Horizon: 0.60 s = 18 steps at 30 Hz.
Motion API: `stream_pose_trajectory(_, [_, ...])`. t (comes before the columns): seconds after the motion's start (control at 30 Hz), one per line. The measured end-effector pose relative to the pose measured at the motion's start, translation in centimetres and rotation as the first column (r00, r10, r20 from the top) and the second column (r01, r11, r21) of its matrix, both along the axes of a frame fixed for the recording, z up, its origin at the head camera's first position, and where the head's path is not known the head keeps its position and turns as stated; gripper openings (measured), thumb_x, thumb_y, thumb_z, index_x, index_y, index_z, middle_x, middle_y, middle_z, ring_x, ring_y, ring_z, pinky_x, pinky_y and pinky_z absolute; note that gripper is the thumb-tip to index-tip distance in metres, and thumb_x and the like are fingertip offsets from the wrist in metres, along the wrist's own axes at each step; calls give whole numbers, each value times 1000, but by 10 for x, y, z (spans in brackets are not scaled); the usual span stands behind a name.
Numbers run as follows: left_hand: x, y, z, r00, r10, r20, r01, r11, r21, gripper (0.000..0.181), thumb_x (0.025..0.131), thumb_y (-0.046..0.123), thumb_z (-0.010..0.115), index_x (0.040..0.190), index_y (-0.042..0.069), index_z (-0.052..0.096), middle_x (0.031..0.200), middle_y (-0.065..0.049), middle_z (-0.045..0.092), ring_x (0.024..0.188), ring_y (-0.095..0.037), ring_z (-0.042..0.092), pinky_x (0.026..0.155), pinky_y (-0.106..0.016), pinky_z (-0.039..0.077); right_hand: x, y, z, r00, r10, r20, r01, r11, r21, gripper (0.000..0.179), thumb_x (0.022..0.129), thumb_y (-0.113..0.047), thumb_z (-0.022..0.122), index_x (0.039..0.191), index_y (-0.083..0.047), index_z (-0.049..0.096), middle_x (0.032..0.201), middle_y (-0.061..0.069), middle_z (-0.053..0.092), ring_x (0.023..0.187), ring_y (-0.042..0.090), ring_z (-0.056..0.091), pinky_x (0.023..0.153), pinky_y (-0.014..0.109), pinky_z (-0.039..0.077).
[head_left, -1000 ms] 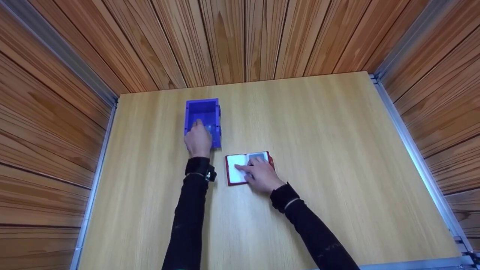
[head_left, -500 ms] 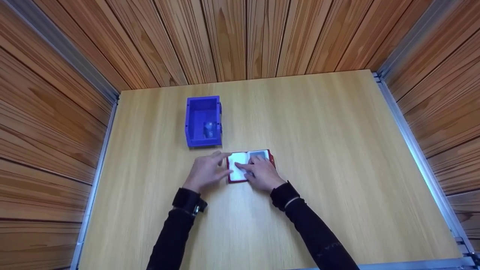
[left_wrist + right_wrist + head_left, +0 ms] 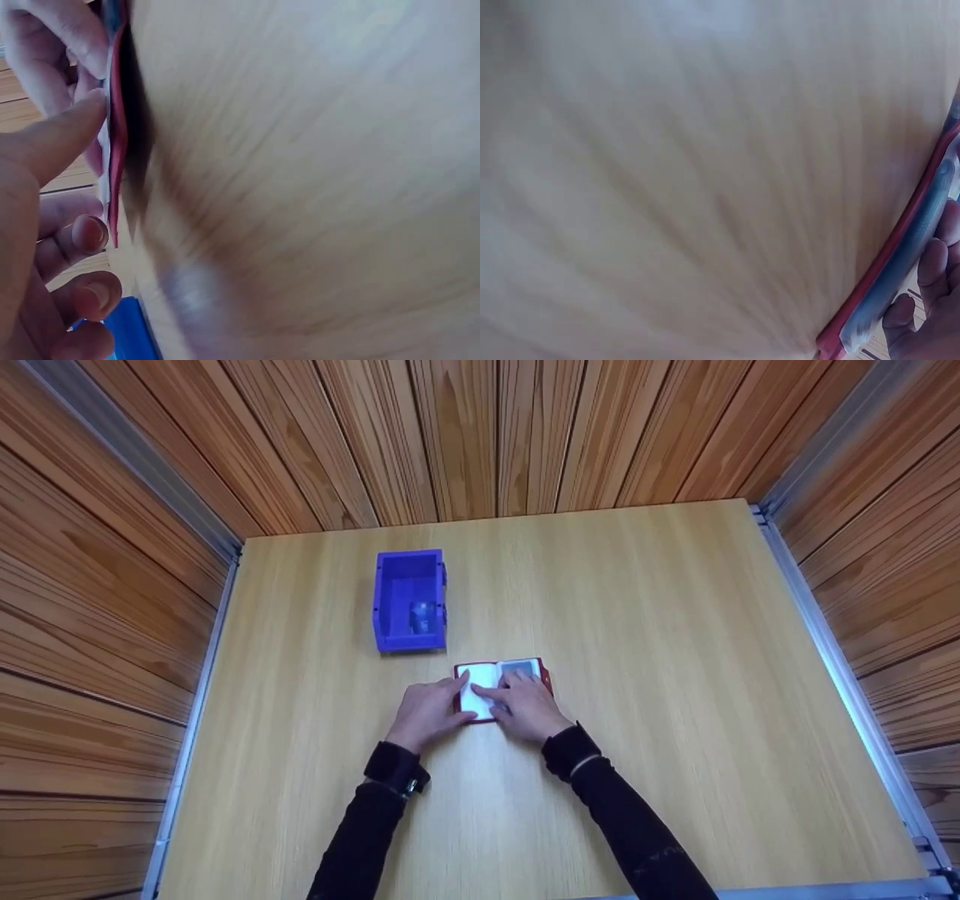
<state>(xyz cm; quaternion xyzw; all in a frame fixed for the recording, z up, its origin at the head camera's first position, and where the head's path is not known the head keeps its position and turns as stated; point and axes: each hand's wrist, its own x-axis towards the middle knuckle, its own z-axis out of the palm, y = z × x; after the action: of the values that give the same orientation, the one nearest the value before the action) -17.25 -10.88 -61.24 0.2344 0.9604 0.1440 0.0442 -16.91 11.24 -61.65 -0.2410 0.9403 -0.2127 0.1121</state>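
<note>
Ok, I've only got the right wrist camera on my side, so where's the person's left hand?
Observer: The left hand is at the left side of the open red booklet, its thumb at the near edge of the white page.
Operator: Got it. Any small item lying elsewhere?
Observer: Yes, a clear-looking item sits inside the blue bin, toward the near right corner; I can't tell what it is.

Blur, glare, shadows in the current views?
Head: mostly sharp, open red-covered booklet showing a washed-out white page; left wrist: light wooden tabletop smeared, pale glare upper right, dark shadow beside the booklet; right wrist: tabletop smeared, pale glare at top.
</note>
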Motion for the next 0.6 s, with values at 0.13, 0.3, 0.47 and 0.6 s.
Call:
stream_pose_trajectory(0.13, [0, 0, -5, 1000, -5, -2, 5, 1000, -2, 74, 89, 49, 79, 148, 9, 58, 86, -3, 71, 66, -14, 54, 67, -38, 50, 0, 0, -3, 1000, 3, -20, -3, 1000, 1, 49, 102, -27, 65, 149, -36, 56, 103, 4, 51, 101, 24, 47, 88, 39, 38])
stream_pose_trajectory(0.3, [-1, 1, -6, 999, 1, 35, 0, 1000, -15, 74, 90, 50, 77, 150, 11, 56, 68, 4, 53, 60, -12, 41, 60, -34, 41, 0, 3, -1, 1000, -15, 13, 16, 1000, -21, 52, 102, -26, 65, 152, -33, 53, 109, 7, 55, 108, 26, 50, 96, 44, 40])
stream_pose_trajectory(0.47, [-1, 1, -6, 997, 6, 76, -4, 999, -32, 75, 91, 50, 76, 151, 12, 54, 65, 6, 44, 58, -12, 39, 59, -33, 37, -3, 12, 1, 997, -82, 0, 81, 991, -105, 49, 100, -18, 68, 148, -18, 59, 119, 13, 61, 114, 29, 56, 101, 48, 45])
stream_pose_trajectory(0.6, [-1, 0, -7, 994, 20, 107, -16, 999, -45, 75, 92, 51, 75, 153, 14, 53, 63, 6, 42, 58, -13, 38, 59, -33, 35, -7, 27, 1, 984, -177, -13, 173, 972, -158, 47, 96, -14, 72, 142, -11, 64, 111, 11, 60, 104, 26, 55, 90, 42, 48])
